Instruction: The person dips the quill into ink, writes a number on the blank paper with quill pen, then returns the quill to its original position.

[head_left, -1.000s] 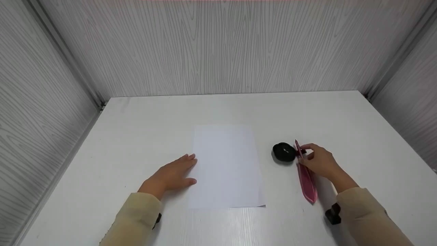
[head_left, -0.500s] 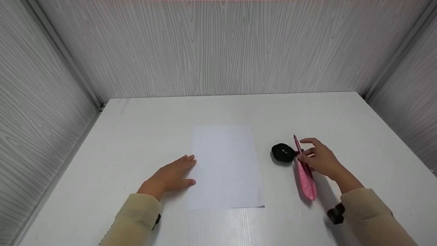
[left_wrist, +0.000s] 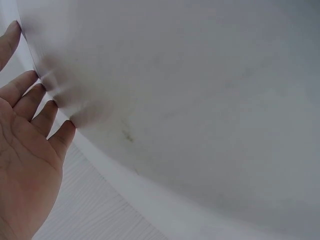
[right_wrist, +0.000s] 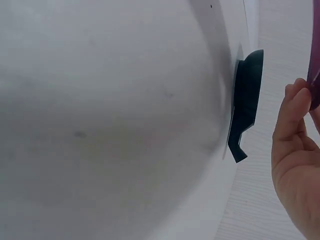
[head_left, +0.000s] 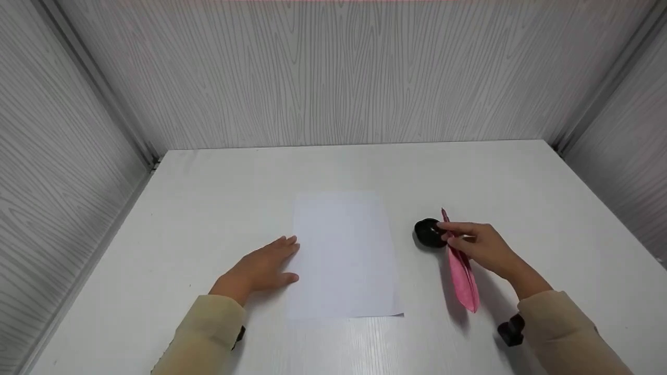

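Observation:
My left hand lies with fingers spread at the left edge of a blank white sheet of paper, its fingertips on or beside that edge. In the left wrist view, the fingers of the left hand are extended against the white surface. My right hand pinches a pink quill-like pen near its thin end. The narrow tip points away from me and the broad, feather-shaped end hangs toward me. Just left of the pen sits a small black dish, whose short handle shows in the right wrist view.
The white table is enclosed by a grey wood-grain back panel and side panels. A dark band with a black block is on the right wrist. One lower corner of the paper curls up slightly.
My right hand has picked the pink pen up off the table and moved it slightly left, turning its lighter pink side into view. The left hand and paper stay put.

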`<state>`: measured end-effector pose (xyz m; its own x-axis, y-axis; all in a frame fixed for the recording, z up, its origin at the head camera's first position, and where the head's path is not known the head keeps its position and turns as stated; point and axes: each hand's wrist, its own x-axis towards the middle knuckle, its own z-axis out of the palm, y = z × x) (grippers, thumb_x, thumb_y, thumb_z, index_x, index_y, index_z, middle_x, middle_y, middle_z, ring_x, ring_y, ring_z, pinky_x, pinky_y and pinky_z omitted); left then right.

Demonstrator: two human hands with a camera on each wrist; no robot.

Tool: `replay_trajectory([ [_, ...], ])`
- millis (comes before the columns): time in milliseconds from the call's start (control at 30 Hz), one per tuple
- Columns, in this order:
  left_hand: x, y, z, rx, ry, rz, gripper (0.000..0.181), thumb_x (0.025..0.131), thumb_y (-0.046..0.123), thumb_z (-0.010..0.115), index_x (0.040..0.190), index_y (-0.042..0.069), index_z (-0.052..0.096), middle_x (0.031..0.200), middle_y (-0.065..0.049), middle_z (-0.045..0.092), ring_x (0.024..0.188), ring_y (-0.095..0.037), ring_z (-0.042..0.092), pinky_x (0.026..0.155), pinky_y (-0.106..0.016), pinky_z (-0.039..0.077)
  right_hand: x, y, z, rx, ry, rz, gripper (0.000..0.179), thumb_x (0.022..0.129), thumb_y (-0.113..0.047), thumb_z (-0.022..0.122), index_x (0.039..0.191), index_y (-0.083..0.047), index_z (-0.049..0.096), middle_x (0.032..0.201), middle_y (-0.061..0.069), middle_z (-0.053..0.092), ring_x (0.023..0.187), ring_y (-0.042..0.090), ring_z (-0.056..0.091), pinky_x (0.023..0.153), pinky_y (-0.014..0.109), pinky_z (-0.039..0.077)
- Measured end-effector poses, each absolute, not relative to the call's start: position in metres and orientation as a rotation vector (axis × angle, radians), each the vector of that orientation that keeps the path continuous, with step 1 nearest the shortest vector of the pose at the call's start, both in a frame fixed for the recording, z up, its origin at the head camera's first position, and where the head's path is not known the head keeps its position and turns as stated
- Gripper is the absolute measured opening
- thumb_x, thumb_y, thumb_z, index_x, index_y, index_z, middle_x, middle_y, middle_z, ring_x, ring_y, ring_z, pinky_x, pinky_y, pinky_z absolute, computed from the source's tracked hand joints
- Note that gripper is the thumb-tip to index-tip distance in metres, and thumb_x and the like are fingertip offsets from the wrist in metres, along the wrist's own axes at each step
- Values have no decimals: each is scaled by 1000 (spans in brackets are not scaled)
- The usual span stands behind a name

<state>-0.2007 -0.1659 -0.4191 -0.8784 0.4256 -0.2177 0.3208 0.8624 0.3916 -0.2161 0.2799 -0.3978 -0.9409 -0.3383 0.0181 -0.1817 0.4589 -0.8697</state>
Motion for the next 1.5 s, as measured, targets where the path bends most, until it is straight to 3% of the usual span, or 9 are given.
replay_trajectory([
  [267,-202,-167,-419,574,2735,504,68,91,33,64,148,8,35,156,-2,24,143,-22,16,113,-44,18,-215,281,-396,-440,2411,-1625,45,91,7,36,132,3,54,114,27,60,95,16,64,74,35,56],
  [367,-202,-168,-419,575,2734,509,68,91,33,64,148,8,35,156,-3,24,143,-23,16,113,-45,18,-216,281,-398,-486,2435,-1600,45,91,10,38,132,3,54,113,27,61,97,17,64,76,34,56],
  [567,-201,-167,-420,579,2729,515,69,91,33,64,148,8,35,156,-3,24,143,-24,16,113,-45,18,-216,282,-403,-527,2540,-1524,44,88,8,59,131,-1,57,112,21,65,101,23,63,76,27,55],
  [733,-200,-168,-419,580,2726,527,68,91,32,64,148,8,35,156,-3,24,143,-24,16,113,-46,18,-216,282,-406,-586,2631,-1513,44,85,9,64,128,0,59,109,18,67,98,14,63,79,21,52],
  [833,-200,-168,-418,576,2729,525,68,91,32,64,148,8,35,156,-3,24,143,-24,17,113,-46,19,-215,282,-405,-646,2656,-1546,42,85,9,64,127,4,59,105,17,68,96,9,63,82,19,50],
  [1100,-200,-166,-417,558,2735,509,68,91,31,65,147,7,36,155,-3,25,143,-23,16,114,-43,17,-213,280,-401,-592,2437,-1839,36,96,-5,56,129,10,53,104,24,67,98,22,67,77,34,56],
  [1300,-202,-167,-420,569,2731,525,68,91,31,65,147,7,36,155,-3,25,143,-22,16,114,-43,17,-214,281,-402,-624,2539,-1829,32,99,-5,50,127,10,55,101,25,67,94,19,68,76,35,56],
  [1500,-202,-166,-421,570,2732,522,68,91,31,65,147,6,36,155,-4,25,143,-22,16,114,-43,17,-202,266,-381,-483,2722,-1724,28,98,-5,51,121,9,60,95,28,67,84,20,70,69,31,57],
])
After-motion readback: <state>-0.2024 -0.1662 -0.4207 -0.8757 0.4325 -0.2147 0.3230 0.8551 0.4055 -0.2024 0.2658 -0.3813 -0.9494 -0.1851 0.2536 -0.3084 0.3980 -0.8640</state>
